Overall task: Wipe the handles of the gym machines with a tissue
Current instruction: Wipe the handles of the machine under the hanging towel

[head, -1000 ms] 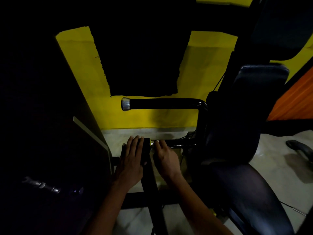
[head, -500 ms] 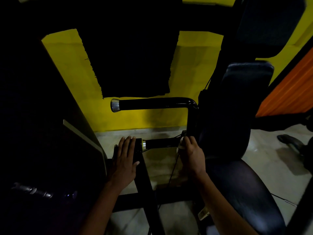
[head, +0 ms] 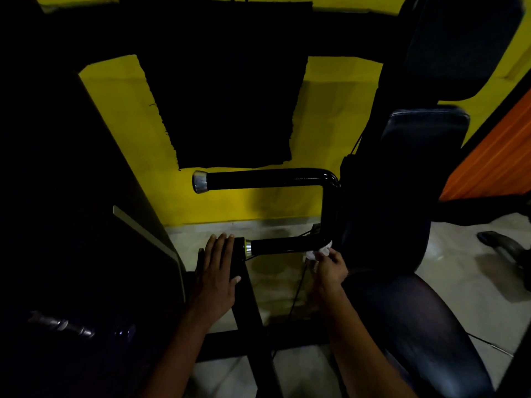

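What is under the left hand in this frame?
The left hand lies flat on a black frame bar, beside the lower handle's metal-capped end. The bar top beneath the palm is covered. The tissue is in the right hand.

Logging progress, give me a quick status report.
Left hand flat on frame. Right hand presses tissue at lower handle bend. Nothing blocking.

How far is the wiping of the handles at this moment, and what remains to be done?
Nothing can be confirmed as finished. In hand: the right hand presses a white tissue against the lower handle at its inner end, near the bend, while the left hand rests flat on the black frame post. Left: no hand or tissue is on the upper handle, and other machines are not in view.
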### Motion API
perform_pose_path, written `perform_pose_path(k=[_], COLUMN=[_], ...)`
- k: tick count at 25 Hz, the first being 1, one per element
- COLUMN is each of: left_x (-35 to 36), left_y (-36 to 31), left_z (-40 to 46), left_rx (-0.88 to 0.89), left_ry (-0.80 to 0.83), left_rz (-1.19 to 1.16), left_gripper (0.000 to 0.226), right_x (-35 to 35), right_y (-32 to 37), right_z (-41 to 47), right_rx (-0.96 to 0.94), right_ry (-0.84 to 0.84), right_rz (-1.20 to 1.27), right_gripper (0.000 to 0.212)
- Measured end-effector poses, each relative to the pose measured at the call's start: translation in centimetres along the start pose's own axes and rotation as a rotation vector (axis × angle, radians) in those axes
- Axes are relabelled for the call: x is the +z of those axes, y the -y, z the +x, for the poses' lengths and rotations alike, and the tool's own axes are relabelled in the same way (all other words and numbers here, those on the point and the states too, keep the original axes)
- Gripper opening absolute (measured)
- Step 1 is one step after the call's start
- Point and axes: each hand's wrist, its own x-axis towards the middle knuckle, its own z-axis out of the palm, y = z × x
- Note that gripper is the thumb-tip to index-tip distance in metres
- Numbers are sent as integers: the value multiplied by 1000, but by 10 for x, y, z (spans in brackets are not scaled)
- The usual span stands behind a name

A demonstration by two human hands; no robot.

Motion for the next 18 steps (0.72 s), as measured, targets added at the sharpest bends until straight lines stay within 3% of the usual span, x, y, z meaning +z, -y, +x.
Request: perform_pose_path(k=[4,8,10,14,16,18], left_x=[0,-2,-3,-1,-1,0], left_y=[-1,-3,-4,-2,-1,0], left_z=[-1,-1,-1,-2,-2,-1], left_rx=[-5,0,2,4,15,17], left_ry=[4,-13,-15,-7,-10,-8], left_rz=[15,3,13,35,28,39], left_gripper=[100,99,99,98,98,98], right_x=[14,29,32,42,47,50], right_y=[-16,-38,-41,-57,-62,-56], right_z=[8,6,2,-17,-30,-43], right_rx=[351,426,414,191,132,178], right_ry=[268,415,502,700,768,695], right_rz=[274,213,99,-258,-206,-140], right_gripper=[32,38,44,44,48,38])
